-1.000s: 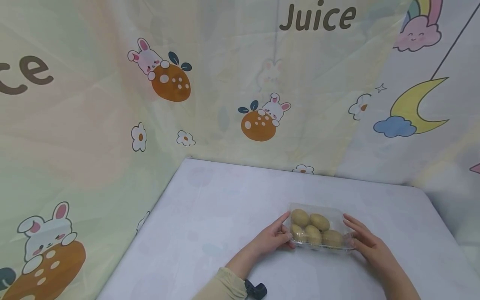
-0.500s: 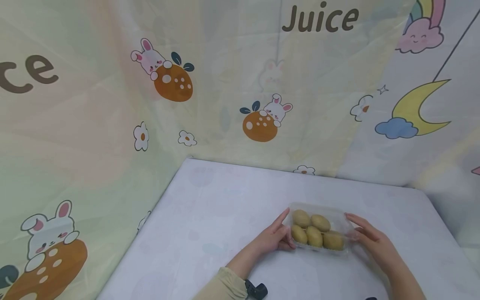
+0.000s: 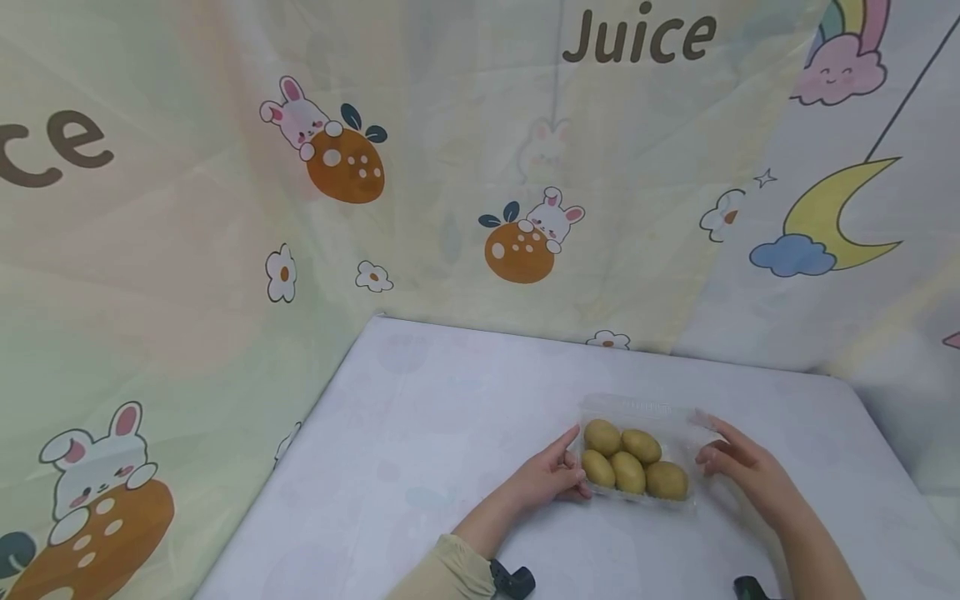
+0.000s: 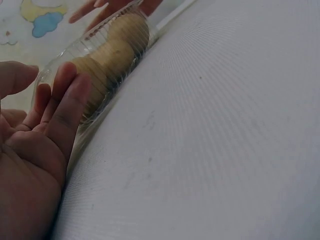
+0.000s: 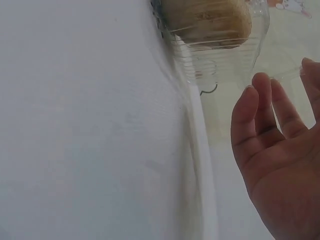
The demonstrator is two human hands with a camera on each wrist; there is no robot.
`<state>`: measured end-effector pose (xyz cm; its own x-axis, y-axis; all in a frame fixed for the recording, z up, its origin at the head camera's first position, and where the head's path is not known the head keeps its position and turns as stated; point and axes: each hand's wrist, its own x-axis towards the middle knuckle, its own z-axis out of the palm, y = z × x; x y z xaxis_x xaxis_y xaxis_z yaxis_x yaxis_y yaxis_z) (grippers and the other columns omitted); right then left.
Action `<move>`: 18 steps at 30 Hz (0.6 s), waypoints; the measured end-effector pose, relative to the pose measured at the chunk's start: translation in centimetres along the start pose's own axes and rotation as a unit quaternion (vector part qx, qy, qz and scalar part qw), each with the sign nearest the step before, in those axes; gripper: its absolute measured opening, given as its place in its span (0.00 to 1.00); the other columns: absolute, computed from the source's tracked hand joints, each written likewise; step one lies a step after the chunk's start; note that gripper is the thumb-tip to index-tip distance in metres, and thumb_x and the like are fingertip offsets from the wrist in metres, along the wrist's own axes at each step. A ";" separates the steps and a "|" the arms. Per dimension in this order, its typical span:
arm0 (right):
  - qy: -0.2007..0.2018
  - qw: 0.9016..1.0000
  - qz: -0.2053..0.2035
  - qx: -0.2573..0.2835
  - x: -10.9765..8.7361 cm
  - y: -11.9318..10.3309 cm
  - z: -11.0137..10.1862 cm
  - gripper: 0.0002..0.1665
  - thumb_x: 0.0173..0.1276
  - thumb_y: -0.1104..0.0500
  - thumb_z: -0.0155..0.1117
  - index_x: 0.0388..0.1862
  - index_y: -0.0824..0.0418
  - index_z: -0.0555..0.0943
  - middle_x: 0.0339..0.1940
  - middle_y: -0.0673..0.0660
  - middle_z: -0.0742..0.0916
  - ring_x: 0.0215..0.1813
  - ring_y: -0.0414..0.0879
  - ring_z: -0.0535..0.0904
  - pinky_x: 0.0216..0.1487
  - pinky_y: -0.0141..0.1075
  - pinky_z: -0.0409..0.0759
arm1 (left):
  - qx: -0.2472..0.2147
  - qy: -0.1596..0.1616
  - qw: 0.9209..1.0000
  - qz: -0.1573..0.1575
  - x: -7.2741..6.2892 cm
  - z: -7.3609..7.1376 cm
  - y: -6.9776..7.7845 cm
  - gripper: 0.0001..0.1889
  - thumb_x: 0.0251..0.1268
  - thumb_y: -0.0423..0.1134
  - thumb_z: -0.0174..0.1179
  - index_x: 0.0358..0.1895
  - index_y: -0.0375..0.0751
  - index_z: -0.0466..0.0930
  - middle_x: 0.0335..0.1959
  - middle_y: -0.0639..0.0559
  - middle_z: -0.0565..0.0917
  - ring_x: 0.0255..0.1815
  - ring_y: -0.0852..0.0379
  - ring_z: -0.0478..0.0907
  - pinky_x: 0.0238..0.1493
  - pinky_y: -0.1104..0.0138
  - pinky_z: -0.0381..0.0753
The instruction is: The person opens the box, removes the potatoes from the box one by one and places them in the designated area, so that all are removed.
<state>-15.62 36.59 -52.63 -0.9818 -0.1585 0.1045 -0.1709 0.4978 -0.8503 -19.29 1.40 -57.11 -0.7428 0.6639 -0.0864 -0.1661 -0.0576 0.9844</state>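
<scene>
A clear plastic clamshell box [image 3: 682, 446] rests on the white table, holding several yellow-brown oval fruits [image 3: 628, 472] that look like kiwifruit. Its lid [image 3: 633, 406] stands slightly raised along the far side. My left hand [image 3: 543, 479] steadies the box's left end; in the left wrist view its fairly straight fingers [image 4: 67, 117] lie against the end wall. At the right end, the right hand [image 3: 753, 475] touches the lid's corner with one fingertip. The right wrist view shows the other fingers [image 5: 245, 117] loosely bent, apart from the ribbed box wall [image 5: 235, 55], with a gap between the digits.
A white-covered table [image 3: 420, 417] extends to the left and behind the box. Printed fabric walls [image 3: 435, 167] with rabbits and flowers enclose its back and left side. A black device [image 3: 513, 579] sits at the left wrist, another [image 3: 750, 588] by the right forearm.
The lid's far edge has risen a little. My right hand has shifted slightly right and up, and its lower fingers have come off the box. The left hand stays at the left end.
</scene>
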 end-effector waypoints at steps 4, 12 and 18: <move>-0.002 1.000 -0.012 0.009 0.7 0.1 -0.1 0.31 0.77 0.61 0.53 0.76 0.59 0.61 0.47 0.53 0.86 0.41 0.43 0.84 0.42 0.31 0.82 | -0.007 -0.008 1.000 0.003 0.0 0.0 0.2 0.39 0.72 0.30 0.53 0.80 0.57 0.46 0.39 0.55 0.75 0.41 0.59 0.86 0.49 0.61 0.85; 0.001 0.999 -0.045 -0.010 2.1 0.1 -0.4 0.35 0.78 0.61 0.53 0.80 0.51 0.56 0.64 0.32 0.74 0.44 0.38 0.82 0.42 0.29 0.81 | -0.005 -0.007 1.000 0.007 -0.2 0.1 0.5 0.40 0.72 0.30 0.55 0.80 0.55 0.46 0.39 0.54 0.76 0.41 0.59 0.86 0.49 0.62 0.85; -0.007 0.999 -0.045 0.015 3.2 0.3 -0.7 0.36 0.78 0.63 0.51 0.81 0.51 0.54 0.64 0.47 0.75 0.44 0.42 0.82 0.42 0.32 0.83 | 0.005 -0.012 1.000 0.014 -0.1 -0.1 0.2 0.40 0.72 0.31 0.54 0.81 0.54 0.44 0.37 0.56 0.76 0.41 0.60 0.86 0.49 0.62 0.85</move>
<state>-18.90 36.85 -52.21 -0.9612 -0.2142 0.1735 -0.2555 0.4560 -0.8525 -19.31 1.29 -56.87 -0.7309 0.6803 -0.0545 -0.1381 -0.0691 0.9880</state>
